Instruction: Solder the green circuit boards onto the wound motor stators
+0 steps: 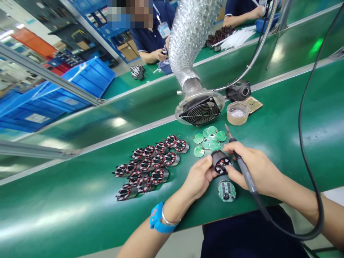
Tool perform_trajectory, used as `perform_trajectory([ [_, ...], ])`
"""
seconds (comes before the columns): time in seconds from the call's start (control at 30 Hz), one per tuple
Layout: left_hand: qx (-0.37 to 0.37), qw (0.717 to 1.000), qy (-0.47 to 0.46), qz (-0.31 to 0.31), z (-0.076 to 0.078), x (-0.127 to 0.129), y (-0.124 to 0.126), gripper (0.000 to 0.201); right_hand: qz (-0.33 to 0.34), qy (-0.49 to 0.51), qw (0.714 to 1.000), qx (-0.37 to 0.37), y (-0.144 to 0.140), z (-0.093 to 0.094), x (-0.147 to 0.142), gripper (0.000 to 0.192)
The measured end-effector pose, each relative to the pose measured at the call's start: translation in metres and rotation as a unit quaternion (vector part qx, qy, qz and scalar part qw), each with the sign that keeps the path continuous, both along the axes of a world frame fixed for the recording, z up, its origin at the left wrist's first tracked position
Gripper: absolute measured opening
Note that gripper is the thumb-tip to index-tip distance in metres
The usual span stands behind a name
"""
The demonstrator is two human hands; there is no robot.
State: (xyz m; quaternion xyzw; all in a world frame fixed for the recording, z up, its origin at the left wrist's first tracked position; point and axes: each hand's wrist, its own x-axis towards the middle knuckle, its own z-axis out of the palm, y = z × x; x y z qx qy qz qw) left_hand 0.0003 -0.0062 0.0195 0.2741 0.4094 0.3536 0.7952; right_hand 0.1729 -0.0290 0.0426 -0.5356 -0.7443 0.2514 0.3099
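My left hand (199, 175), with a blue wrist strap (161, 218) on its arm, grips a motor stator (220, 163) by its dark outer ring. In my right hand (249, 166) is a soldering iron (245, 170), its tip pointing up and away from me. The fingers of my right hand also reach to the stator's right side. Just below the stator lies a round green circuit board (226, 190) with dark components. Behind it is a loose pile of bare green round boards (211, 143). Several more stators (146, 165) stand in rows to the left.
A fume extractor fan (201, 111) hangs from a silver duct (185, 39). Behind the boards are a round tub (238, 113) and a black holder (239, 91). The iron's cable (303, 143) loops at right. Two co-workers (156, 32) sit across the bench.
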Motion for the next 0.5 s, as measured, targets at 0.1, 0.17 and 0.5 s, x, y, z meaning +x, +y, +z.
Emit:
perform_trajectory([
  [0.1,0.086,0.993,0.072,-0.022,-0.004,-0.007,0.0,0.044,0.001,0.015,1.0,-0.015,-0.006,0.001,0.008,0.037],
  [0.17,0.202,0.965,0.162,-0.044,-0.01,-0.011,-0.002,0.047,0.02,0.029,0.999,-0.01,-0.009,-0.003,0.014,0.042],
  [0.5,0.447,0.847,0.266,-0.108,-0.035,-0.009,-0.004,0.074,0.073,0.027,0.995,0.065,-0.006,-0.039,0.023,0.035],
])
